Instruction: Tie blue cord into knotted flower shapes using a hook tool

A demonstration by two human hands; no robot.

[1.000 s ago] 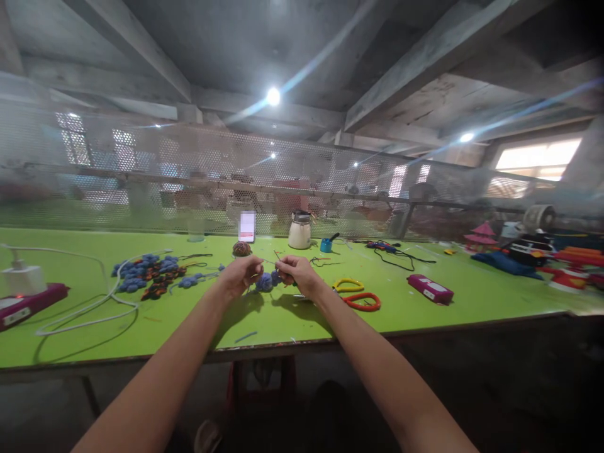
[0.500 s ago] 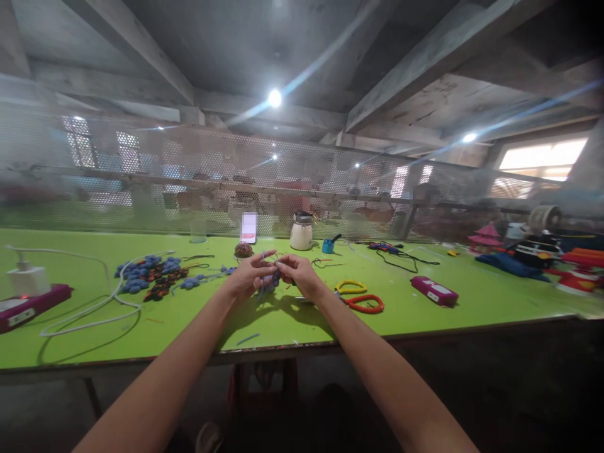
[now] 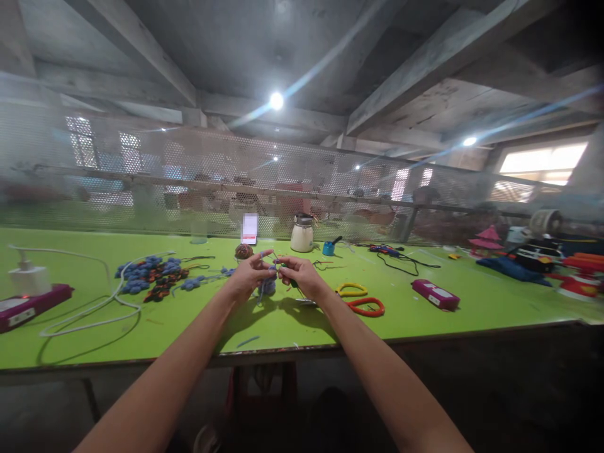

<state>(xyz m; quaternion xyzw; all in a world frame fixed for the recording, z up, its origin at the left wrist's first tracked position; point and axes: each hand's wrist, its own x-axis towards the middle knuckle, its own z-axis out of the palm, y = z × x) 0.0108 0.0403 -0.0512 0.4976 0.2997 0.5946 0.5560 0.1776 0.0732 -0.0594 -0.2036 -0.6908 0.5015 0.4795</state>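
My left hand (image 3: 246, 278) is closed on a small blue-purple crochet piece (image 3: 267, 287), with yarn running over its raised forefinger. Close beside it, my right hand (image 3: 302, 277) pinches a crochet hook (image 3: 293, 283) whose dark green handle shows below the fingers. The thin tip of the hook points toward the yarn at the left fingertips; whether it sits in a loop is too small to tell. Under my right wrist lie scissors (image 3: 368, 307) with one red and one yellow handle loop, their blades partly hidden.
Left on the green table (image 3: 189, 333) are blue crocheted flowers (image 3: 136, 286), dark-orange pieces (image 3: 163, 286), a white cable (image 3: 94, 324) and a purple power strip (image 3: 51, 302). Behind stand a yarn ball (image 3: 244, 251), phone (image 3: 250, 229), pale jug (image 3: 302, 234) and blue pot (image 3: 329, 248). Another purple box (image 3: 435, 294) lies right.
My right hand has shifted slightly, the gap between the fingertips is wider, and more of the hook's green handle shows. My left hand stays nearly in place with the crochet piece.
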